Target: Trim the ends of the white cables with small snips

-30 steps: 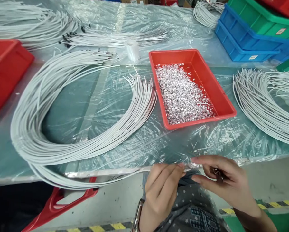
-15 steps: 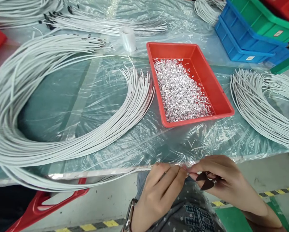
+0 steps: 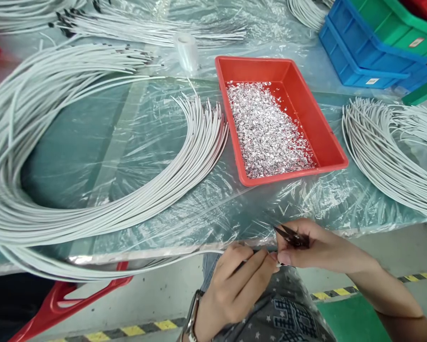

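My left hand (image 3: pixel 235 282), with a watch (image 3: pixel 192 311) at its wrist, is closed on a white cable (image 3: pixel 195 254) at the table's front edge. The cable's tip pokes out by the fingertips. My right hand (image 3: pixel 316 244) grips dark thread snips (image 3: pixel 291 236) whose blades point up and left, and its thumb and finger meet the cable end beside my left fingers. Exactly how they pinch it is hidden. Beyond the hands lies a red tray (image 3: pixel 320 137) holding a heap of small silvery foil scraps (image 3: pixel 266 133).
A big bundle of white cables (image 3: pixel 128 213) curves across the left, and another bundle (image 3: pixel 377 152) lies at right. A clear film roll (image 3: pixel 187 51) stands behind. Blue and green bins (image 3: pixel 363 57) are stacked back right. A red chair (image 3: pixel 67 304) is below left.
My right hand has turned, so the snips' blades now point up and left instead of down and left. My left hand stays closed on the cable. The view has shifted slightly.
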{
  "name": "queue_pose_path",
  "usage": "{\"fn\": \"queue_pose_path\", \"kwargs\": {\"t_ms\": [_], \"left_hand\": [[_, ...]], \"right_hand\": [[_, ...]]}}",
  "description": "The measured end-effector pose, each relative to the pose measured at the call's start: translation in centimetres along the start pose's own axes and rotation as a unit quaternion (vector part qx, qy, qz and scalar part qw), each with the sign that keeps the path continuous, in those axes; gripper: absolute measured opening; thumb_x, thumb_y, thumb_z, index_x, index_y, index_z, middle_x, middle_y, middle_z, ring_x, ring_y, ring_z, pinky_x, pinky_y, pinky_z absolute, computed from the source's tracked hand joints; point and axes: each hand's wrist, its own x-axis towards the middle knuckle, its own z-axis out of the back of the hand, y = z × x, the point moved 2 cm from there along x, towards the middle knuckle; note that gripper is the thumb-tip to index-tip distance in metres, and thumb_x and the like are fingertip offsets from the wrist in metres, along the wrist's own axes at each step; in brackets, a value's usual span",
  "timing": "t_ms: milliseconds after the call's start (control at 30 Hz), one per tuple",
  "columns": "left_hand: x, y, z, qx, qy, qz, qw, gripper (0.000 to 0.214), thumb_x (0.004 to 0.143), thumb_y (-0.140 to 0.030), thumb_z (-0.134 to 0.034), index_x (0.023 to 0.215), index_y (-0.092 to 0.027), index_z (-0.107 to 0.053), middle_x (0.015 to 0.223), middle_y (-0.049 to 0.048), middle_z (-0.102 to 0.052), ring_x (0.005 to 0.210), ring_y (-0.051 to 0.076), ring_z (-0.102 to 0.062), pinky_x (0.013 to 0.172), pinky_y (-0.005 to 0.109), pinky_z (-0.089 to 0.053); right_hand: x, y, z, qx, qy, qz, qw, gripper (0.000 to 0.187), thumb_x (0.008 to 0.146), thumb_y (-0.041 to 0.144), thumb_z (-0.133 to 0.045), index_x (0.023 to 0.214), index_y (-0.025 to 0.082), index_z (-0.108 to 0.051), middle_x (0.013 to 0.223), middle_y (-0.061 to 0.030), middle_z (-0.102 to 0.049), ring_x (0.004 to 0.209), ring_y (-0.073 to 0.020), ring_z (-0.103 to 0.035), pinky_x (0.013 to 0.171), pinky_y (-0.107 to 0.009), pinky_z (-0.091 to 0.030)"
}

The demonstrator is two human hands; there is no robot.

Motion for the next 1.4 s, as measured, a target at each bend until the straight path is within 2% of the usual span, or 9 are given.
{"fn": "queue_pose_path", "kwargs": {"t_ms": [233,333,433,600,800,933,1067,1200,1400], "left_hand": [[-0.6,-0.1,-0.2,-0.007,-0.044,0.032,0.999,0.014,0.097,-0.007,-0.056,0.100,-0.006,-0.070,0.085,0.0111,-0.077,0.073,0.020,-0.059,0.057,0.032,-0.048],[-0.7,0.0,-0.2,-0.034,-0.061,0.046,0.997,0.013,0.096,-0.005,-0.057,0.102,-0.006,-0.069,0.087,0.0114,-0.077,0.074,0.020,-0.060,0.058,0.032,-0.049],[-0.9,0.1,-0.2,-0.097,-0.086,0.084,0.988,0.014,0.098,-0.008,-0.055,0.105,-0.007,-0.067,0.085,0.0103,-0.076,0.071,0.018,-0.064,0.059,0.029,-0.051],[-1.4,0.2,-0.6,-0.141,-0.101,0.212,0.962,0.014,0.101,-0.019,-0.053,0.100,-0.016,-0.067,0.078,0.0036,-0.074,0.058,0.012,-0.064,0.057,0.023,-0.050],[-1.1,0.9,-1.3,-0.292,-0.024,0.382,0.876,0.023,0.102,-0.027,-0.050,0.086,-0.019,-0.065,0.054,-0.0059,-0.050,0.045,0.008,-0.045,0.044,0.018,-0.035],[-0.7,1.7,-1.1,-0.329,0.029,0.404,0.853,0.030,0.104,-0.031,-0.046,0.084,-0.017,-0.063,0.055,-0.0064,-0.043,0.046,0.008,-0.037,0.046,0.020,-0.030],[-0.3,2.1,-0.7,-0.315,0.087,0.398,0.857,0.031,0.103,-0.032,-0.048,0.081,-0.016,-0.063,0.058,-0.0060,-0.038,0.050,0.009,-0.029,0.046,0.023,-0.022],[0.2,2.3,-0.6,-0.309,0.129,0.396,0.855,0.032,0.102,-0.033,-0.048,0.079,-0.016,-0.062,0.058,-0.0061,-0.034,0.052,0.009,-0.026,0.047,0.024,-0.020],[0.0,2.4,-1.2,-0.271,0.180,0.383,0.865,0.030,0.103,-0.031,-0.046,0.083,-0.017,-0.063,0.064,-0.0034,-0.048,0.055,0.011,-0.034,0.051,0.025,-0.025]], "right_hand": [[0.2,-1.5,-0.6,0.047,-0.008,0.013,0.999,0.038,0.088,0.049,-0.068,0.075,0.017,-0.052,0.052,0.0092,-0.034,0.046,-0.0061,-0.030,0.043,-0.020,-0.024],[0.2,-1.8,-1.1,0.039,-0.023,0.053,0.998,0.039,0.092,0.051,-0.063,0.076,0.018,-0.050,0.052,0.0097,-0.031,0.044,-0.0061,-0.028,0.043,-0.019,-0.025],[0.0,-1.7,-1.4,-0.005,-0.087,0.121,0.989,0.032,0.098,0.044,-0.057,0.081,0.017,-0.053,0.056,0.0083,-0.033,0.046,-0.0064,-0.028,0.042,-0.019,-0.023],[-0.8,-1.5,-2.6,-0.125,-0.210,0.283,0.927,0.007,0.096,0.023,-0.059,0.102,0.021,-0.061,0.060,0.0081,-0.033,0.048,-0.0074,-0.027,0.043,-0.020,-0.022],[-0.7,-1.5,-2.9,-0.273,-0.283,0.385,0.835,0.040,0.088,0.002,-0.062,0.120,0.026,-0.061,0.062,0.0072,-0.053,0.048,-0.0083,-0.042,0.050,-0.022,-0.036],[-0.1,-1.1,-1.2,-0.336,-0.222,0.365,0.839,0.044,0.091,0.003,-0.059,0.129,0.026,-0.061,0.071,0.0041,-0.066,0.053,-0.0092,-0.054,0.055,-0.022,-0.043],[0.2,-0.3,0.1,-0.361,-0.148,0.339,0.856,0.025,0.095,0.010,-0.059,0.116,0.022,-0.066,0.077,0.0019,-0.071,0.061,-0.0089,-0.062,0.060,-0.020,-0.046],[0.0,0.1,0.4,-0.376,-0.128,0.305,0.866,0.015,0.094,0.011,-0.061,0.104,0.020,-0.068,0.072,0.0030,-0.068,0.058,-0.0079,-0.058,0.056,-0.020,-0.039],[-0.2,-0.2,1.0,-0.379,-0.095,0.174,0.904,0.006,0.093,0.017,-0.059,0.088,0.018,-0.063,0.063,0.0052,-0.050,0.054,-0.0082,-0.040,0.051,-0.023,-0.027]]}}
